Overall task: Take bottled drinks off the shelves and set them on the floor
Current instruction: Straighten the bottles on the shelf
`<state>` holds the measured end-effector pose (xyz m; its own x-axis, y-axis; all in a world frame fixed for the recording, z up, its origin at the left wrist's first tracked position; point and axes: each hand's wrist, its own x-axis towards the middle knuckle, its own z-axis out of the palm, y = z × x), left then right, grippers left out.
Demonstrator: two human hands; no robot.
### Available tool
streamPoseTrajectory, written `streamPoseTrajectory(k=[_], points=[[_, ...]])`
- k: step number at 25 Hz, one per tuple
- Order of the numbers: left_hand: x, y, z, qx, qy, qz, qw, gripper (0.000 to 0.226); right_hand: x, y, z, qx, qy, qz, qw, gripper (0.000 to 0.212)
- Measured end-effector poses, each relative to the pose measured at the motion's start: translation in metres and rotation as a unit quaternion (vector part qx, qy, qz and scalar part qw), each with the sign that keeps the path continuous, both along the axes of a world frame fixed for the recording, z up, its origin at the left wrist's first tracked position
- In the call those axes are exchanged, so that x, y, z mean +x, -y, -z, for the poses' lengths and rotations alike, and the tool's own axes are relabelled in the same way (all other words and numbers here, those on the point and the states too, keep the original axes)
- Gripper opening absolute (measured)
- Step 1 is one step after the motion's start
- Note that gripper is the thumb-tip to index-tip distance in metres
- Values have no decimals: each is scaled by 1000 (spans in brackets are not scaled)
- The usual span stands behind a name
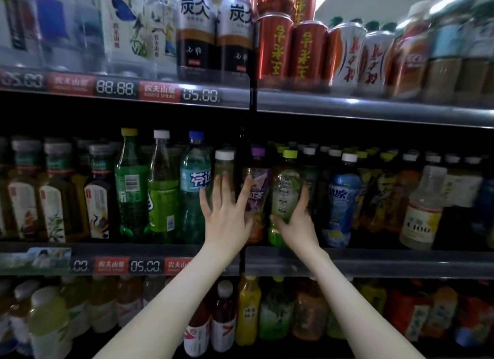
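Right hand (296,222) grips green-capped bottle (284,187) at mid-body; full, smooth plastic, probably heavy and slick. Left hand (227,214), fingers spread, holds nothing, just beside it

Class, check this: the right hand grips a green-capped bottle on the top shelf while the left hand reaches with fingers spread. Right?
Not quite. The head view shows the right hand gripping the green-capped bottle on the middle shelf, not the top one. The left hand does reach with fingers spread.
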<state>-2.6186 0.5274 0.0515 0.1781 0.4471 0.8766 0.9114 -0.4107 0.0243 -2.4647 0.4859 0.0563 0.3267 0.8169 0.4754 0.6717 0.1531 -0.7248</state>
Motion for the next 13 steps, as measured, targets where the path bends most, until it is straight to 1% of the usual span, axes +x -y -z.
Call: streamPoseTrajectory(k=[4,5,6,8,10,12,13], points=[[-6,-14,-22,13,11,-19,1000,83,11,0,-1,-5,-32,-37,999,107],[-6,-16,-25,16,2,-22,1000,77,11,0,-2,-6,-34,-39,999,108],[-7,-18,-26,25,-8,-28,999,69,11,0,-2,7,-16,-31,999,109],[-11,-22,-30,40,-22,-41,998,56,4,3,-6,82,89,33,992,109],[-16,-25,-33,47,-37,-55,997,57,-9,3,-12,174,204,96,959,103],[-17,-25,-33,43,-54,-70,995,71,-26,-1,-20,230,259,115,931,96],[-17,-25,-34,32,-58,-76,995,80,-33,-4,-24,234,269,102,928,94]])
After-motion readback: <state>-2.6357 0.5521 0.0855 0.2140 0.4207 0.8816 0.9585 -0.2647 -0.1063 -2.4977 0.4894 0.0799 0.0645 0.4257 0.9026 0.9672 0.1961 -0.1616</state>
